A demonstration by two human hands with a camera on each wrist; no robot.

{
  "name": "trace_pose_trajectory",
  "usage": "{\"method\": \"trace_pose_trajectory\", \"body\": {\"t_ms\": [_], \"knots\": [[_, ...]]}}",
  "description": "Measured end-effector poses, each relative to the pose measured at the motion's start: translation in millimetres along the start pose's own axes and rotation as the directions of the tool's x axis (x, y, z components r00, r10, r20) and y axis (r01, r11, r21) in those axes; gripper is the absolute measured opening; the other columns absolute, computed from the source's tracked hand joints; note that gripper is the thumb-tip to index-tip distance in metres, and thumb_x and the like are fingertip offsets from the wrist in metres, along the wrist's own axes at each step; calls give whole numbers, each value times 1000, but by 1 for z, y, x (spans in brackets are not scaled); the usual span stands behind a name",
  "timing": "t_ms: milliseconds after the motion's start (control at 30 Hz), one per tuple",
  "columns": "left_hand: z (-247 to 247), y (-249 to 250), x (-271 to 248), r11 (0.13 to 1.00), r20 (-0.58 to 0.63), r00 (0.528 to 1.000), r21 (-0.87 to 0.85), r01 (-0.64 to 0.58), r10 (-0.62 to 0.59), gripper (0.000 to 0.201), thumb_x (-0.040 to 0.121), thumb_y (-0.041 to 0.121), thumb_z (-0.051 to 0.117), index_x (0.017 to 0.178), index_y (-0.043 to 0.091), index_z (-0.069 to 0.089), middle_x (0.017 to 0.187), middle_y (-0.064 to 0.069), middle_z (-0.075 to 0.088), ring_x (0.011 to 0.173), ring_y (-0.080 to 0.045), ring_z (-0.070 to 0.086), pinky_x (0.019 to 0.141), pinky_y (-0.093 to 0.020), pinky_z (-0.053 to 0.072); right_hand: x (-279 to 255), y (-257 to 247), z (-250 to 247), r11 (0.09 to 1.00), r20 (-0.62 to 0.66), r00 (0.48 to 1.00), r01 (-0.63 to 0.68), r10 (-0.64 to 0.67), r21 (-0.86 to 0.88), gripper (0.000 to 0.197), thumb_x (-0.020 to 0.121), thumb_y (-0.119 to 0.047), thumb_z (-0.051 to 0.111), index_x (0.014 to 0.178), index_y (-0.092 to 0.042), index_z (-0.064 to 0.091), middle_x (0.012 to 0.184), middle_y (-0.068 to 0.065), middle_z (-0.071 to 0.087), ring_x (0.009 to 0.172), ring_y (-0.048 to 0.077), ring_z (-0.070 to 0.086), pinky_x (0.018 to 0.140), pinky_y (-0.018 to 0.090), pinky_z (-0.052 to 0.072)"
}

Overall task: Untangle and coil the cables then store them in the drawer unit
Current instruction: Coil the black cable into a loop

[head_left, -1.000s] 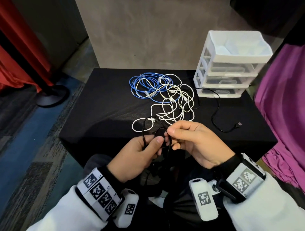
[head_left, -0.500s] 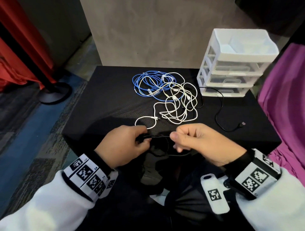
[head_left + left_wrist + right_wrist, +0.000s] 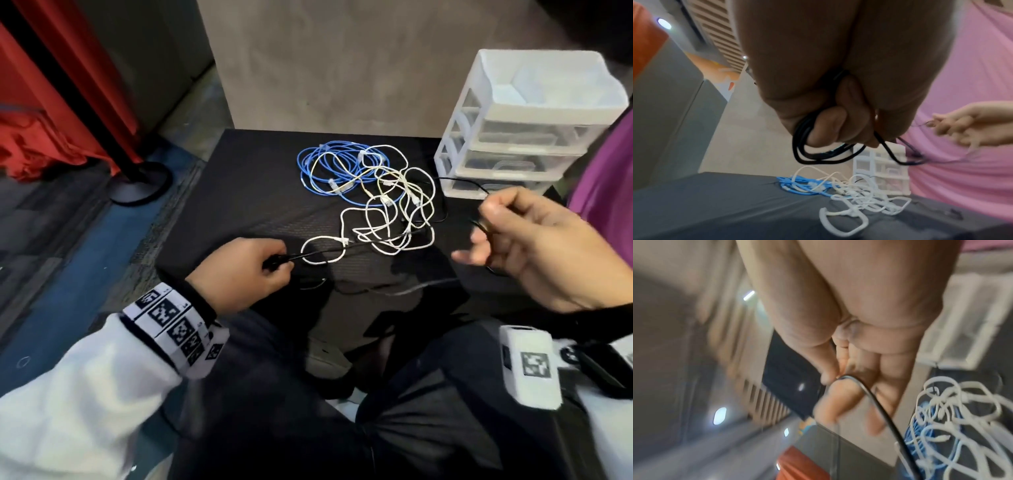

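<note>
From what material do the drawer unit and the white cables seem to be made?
Drawer unit: probably plastic, with a white frame and glossy see-through drawer fronts. White cables: perhaps braided or matte jackets, since they show a faint rough texture; too blurred to be sure.

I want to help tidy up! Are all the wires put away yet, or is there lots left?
Lots left. Nothing looks stored: the drawer unit has its drawers shut. In hand: the left hand holds a few loops of the black cable, and the right hand pinches its other stretch. The blue cable and white cables lie tangled on the table.
</note>
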State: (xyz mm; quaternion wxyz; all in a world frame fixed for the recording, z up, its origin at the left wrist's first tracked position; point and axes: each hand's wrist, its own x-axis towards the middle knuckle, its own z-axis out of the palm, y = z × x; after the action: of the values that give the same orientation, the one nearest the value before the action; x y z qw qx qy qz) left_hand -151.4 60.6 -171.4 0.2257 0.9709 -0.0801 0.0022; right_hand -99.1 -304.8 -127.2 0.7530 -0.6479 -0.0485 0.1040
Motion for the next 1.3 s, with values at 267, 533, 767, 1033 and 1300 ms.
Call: {"method": "trace_pose_trajectory", "body": {"t_ms": [267, 533, 767, 1033, 1300], "knots": [[-8, -13, -22, 884, 118, 991, -455, 113, -66, 44, 93, 51, 66, 73, 13, 59, 57, 9, 44, 51, -5, 39, 49, -22, 35, -17, 20, -17, 829, 110, 994, 41, 25, -557, 18, 94, -24, 71, 83, -10, 76, 69, 0, 61, 58, -3, 47, 55, 6, 37], [-14, 10, -26, 220, 100, 926, -957, 189, -363, 40, 107, 39, 42, 81, 10, 53, 61, 2, 22, 48, -10, 10, 50, -29, 10, -15, 34, -42, 346, -41, 972, 44, -233, -937, 9, 94, -28, 71, 86, -26, 69, 75, -7, 61, 72, 14, 58, 71, 22, 42], [5, 62, -27, 230, 143, 948, -950, 212, -283, 38, 107, 37, 42, 80, 13, 50, 57, 6, 25, 44, -7, 13, 47, -25, 10, -33, 24, 11, 338, 144, 853, 346, -502, -875, 43, 84, 1, 49, 116, -19, 70, 110, -4, 64, 102, 22, 54, 95, 28, 38], [-2, 96, -28, 125, 303, 949, -942, 312, -85, 44, 104, 42, 42, 78, 12, 61, 60, 3, 26, 44, -8, 14, 47, -27, 10, -52, 44, 88, 534, 358, 844, 532, -400, -657, 45, 103, -43, 58, 142, -22, 59, 139, -11, 59, 137, 15, 50, 116, 43, 39], [-1, 96, -34, 33, 303, 949, -953, 301, 83, 34, 105, 26, 36, 94, 5, 59, 68, -4, 39, 46, -13, 40, 54, -28, 37, -51, 51, 101, 897, 236, 950, 278, -204, -343, 15, 104, -27, 61, 102, -16, 71, 92, 15, 69, 89, 36, 64, 87, 53, 51]]}}
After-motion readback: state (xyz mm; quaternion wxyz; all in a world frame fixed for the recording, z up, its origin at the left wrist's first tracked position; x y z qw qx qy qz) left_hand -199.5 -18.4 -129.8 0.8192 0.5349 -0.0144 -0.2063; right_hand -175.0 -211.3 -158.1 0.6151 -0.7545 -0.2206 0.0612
